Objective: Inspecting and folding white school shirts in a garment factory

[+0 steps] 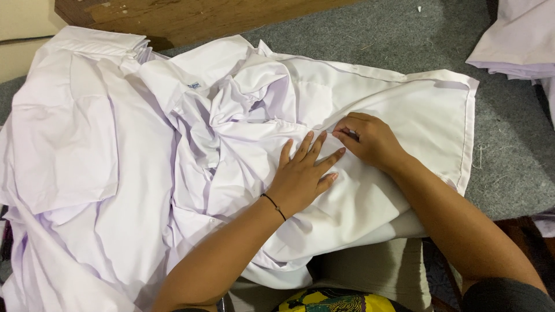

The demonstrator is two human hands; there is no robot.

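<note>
Your left hand [300,173] is lying flat with its fingers spread, palm pressing down on the white shirt [243,150] near the middle of the cloth. A thin dark band [273,206] is sitting on that wrist. Your right hand [370,140] is resting just beside it, the two nearly touching at the fingertips, and its fingers are curling in to pinch a small fold of the same white fabric. The shirt is lying crumpled and spread across the grey tabletop [509,133], its hemmed edge running along the right side and a bunched, wrinkled mass sitting above your left hand. More white cloth [63,133] is lying flatter to the left, overlapping the shirt. Another pale folded garment [514,40] is sitting at the upper right corner, well apart from your hands. A worn wooden board [191,17] is lying along the top edge, behind the cloth.
</note>
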